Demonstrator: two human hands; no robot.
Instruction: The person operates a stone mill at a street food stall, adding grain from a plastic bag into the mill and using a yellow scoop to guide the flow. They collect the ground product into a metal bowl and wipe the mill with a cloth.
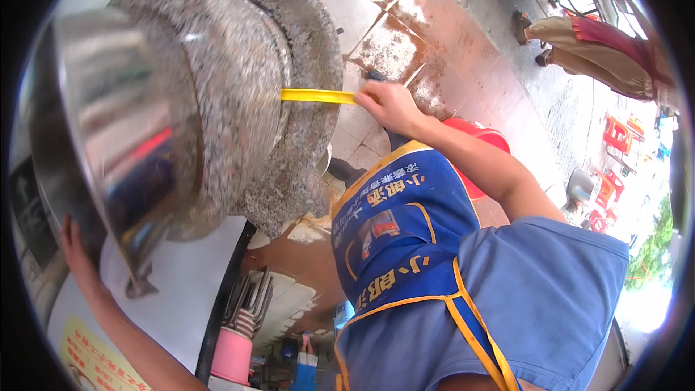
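A speckled stone mill (232, 65) fills the upper left, its round stones stacked. On its top sits a shiny steel basin-like hopper (130, 123), partly blurred. My right hand (394, 107) is closed around one end of a flat yellow strip (315, 95). The strip's other end reaches the edge of the upper stone, above the lower one; what its tip does there is hidden. At the far left, my left hand (78, 250) is beside the hopper's lower rim, fingers stretched upward against the dark steel. Its thumb does not show.
A white tabletop (181, 282) with a dark edge lies below the mill. Beneath stand a pink container (232, 355) and folded metal frames (250, 300). A red bucket (481, 145) is behind my right forearm. Tiled floor (347, 3) stretches beyond; another person (594, 51) stands far right, near red stools (615, 134).
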